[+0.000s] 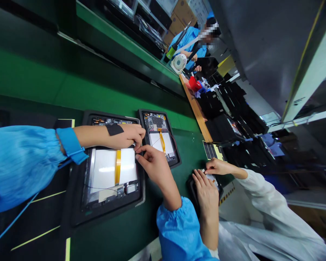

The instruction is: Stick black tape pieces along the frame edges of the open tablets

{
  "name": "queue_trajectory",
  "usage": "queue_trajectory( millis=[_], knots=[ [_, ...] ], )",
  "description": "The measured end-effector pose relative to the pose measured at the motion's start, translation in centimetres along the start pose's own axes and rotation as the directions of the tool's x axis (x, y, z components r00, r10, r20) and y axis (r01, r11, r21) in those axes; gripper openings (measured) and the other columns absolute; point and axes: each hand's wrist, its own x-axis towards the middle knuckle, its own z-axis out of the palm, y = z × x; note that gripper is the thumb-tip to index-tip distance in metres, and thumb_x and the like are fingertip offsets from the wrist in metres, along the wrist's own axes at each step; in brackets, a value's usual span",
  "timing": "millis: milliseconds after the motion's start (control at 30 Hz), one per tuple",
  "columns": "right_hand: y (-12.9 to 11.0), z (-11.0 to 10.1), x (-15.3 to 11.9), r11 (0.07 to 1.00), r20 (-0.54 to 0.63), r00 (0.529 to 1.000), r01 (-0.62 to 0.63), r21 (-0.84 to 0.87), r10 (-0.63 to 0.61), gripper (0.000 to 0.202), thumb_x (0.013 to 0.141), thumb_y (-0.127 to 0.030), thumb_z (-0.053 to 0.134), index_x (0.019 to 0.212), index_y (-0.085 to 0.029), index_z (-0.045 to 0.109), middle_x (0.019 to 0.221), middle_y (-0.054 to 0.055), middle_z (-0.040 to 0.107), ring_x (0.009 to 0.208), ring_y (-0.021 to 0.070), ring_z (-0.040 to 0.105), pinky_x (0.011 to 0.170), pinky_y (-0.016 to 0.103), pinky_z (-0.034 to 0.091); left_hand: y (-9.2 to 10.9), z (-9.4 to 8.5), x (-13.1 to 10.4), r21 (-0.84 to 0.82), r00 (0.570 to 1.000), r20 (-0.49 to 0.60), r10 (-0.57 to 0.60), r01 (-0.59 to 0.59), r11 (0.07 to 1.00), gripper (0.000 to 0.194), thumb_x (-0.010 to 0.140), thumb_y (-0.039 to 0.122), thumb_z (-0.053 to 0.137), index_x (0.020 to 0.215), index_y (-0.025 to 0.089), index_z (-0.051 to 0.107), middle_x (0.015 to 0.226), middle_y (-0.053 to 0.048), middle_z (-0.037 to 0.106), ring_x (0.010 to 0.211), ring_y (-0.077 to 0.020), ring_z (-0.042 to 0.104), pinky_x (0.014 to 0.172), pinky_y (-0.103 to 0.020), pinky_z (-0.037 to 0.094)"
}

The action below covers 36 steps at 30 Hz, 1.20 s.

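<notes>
An opened tablet [103, 163] lies in a black foam tray [80, 214] before me, its white battery and orange flat cable [117, 167] exposed. My left hand [129, 136] reaches across the tablet's upper part, fingers curled and pinched at its right edge. A black patch of tape [114, 129] sticks to the back of that hand. Just below and to the right, my right hand [153, 165] pinches thumb and forefinger at the same edge. The fingertips of both hands nearly meet; whatever lies between them is too small to make out.
A second opened tablet [159, 132] rests in its own tray just beyond. On the right, a co-worker's hands [208, 185] work on another device. Black strips with yellow edges [43, 217] lie at left. A small white fan [178, 63] and a seated person [190, 43] are farther back.
</notes>
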Motion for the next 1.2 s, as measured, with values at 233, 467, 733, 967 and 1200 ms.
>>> queue_trajectory(
  millis=[233, 467, 733, 967, 1200],
  knots=[
    [0.5, 1.8, -2.2, 0.932, -0.215, 0.941, 0.189, -0.308, -0.262, 0.029, 0.106, -0.037, 0.059, 0.117, -0.02, 0.079, 0.104, 0.01, 0.076, 0.099, 0.0246, 0.069, 0.089, 0.037, 0.054, -0.1, -0.4, -0.1, -0.053, 0.999, 0.007, -0.042, 0.043, 0.998, 0.038, 0.078, -0.001, 0.049, 0.071, 0.021, 0.079, 0.085, -0.003, 0.062, 0.087, -0.0178, 0.057, 0.082, -0.026, 0.043],
    [1.3, 1.8, -7.4, 0.862, -0.067, 0.903, 0.379, -0.336, -0.423, 0.035, 0.107, -0.046, 0.061, 0.125, -0.022, 0.081, 0.161, 0.012, 0.059, 0.162, 0.0354, 0.037, 0.129, 0.056, 0.041, -1.5, 0.5, 0.0, -0.04, 0.998, 0.009, -0.054, 0.055, 0.998, 0.038, 0.076, 0.002, 0.049, 0.068, 0.023, 0.08, 0.083, -0.003, 0.063, 0.084, -0.0168, 0.058, 0.085, -0.025, 0.045],
    [0.9, 2.3, -5.2, 0.88, -0.051, 0.936, 0.306, -0.364, -0.347, 0.049, 0.103, -0.044, 0.068, 0.145, -0.018, 0.069, 0.173, 0.017, 0.043, 0.166, 0.0426, 0.025, 0.129, 0.068, 0.033, -1.1, -0.2, -2.7, 0.157, 0.931, -0.193, -0.309, 0.34, 0.927, 0.034, 0.087, 0.021, 0.048, 0.095, 0.022, 0.08, 0.111, -0.007, 0.073, 0.112, -0.0261, 0.063, 0.111, -0.038, 0.047],
    [2.1, 4.8, -10.5, 0.968, -0.362, 0.917, 0.084, -0.236, -0.168, 0.03, 0.098, -0.03, 0.062, 0.121, -0.022, 0.078, 0.123, 0.017, 0.075, 0.11, 0.0338, 0.075, 0.096, 0.046, 0.063, -0.9, -2.6, -10.4, 0.124, 0.579, -0.378, -0.723, 0.805, 0.58, 0.059, 0.088, 0.054, 0.056, 0.125, 0.01, 0.069, 0.135, -0.027, 0.067, 0.149, -0.0509, 0.044, 0.127, -0.064, 0.032],
    [5.2, 7.7, -9.8, 0.995, -0.428, 0.898, -0.096, 0.033, 0.101, 0.046, 0.085, -0.026, 0.067, 0.13, -0.02, 0.073, 0.077, 0.005, 0.075, 0.069, 0.0281, 0.075, 0.068, 0.035, 0.058, -2.2, -5.2, -6.8, 0.035, 0.533, -0.313, -0.786, 0.834, 0.551, 0.031, 0.104, 0.041, 0.071, 0.12, 0.015, 0.07, 0.125, -0.01, 0.071, 0.118, -0.0255, 0.068, 0.107, -0.049, 0.057]
  ],
)
